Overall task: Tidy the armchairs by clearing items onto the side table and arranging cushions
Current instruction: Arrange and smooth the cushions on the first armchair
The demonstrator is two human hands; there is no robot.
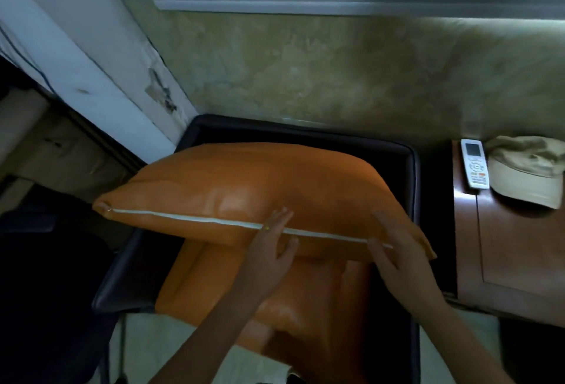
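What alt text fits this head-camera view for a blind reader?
A left hand and right hand rest on an orange cushion in a dark armchair. A wooden side table beside it holds a white remote and beige cap.

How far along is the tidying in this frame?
Looks done: the remote and cap lie on the side table. In hand: the left hand and right hand touch the orange cushion with straight fingers; it stands tilted in the armchair, zip edge toward the camera. Left: settling that cushion against the back; any other armchair is out of view.
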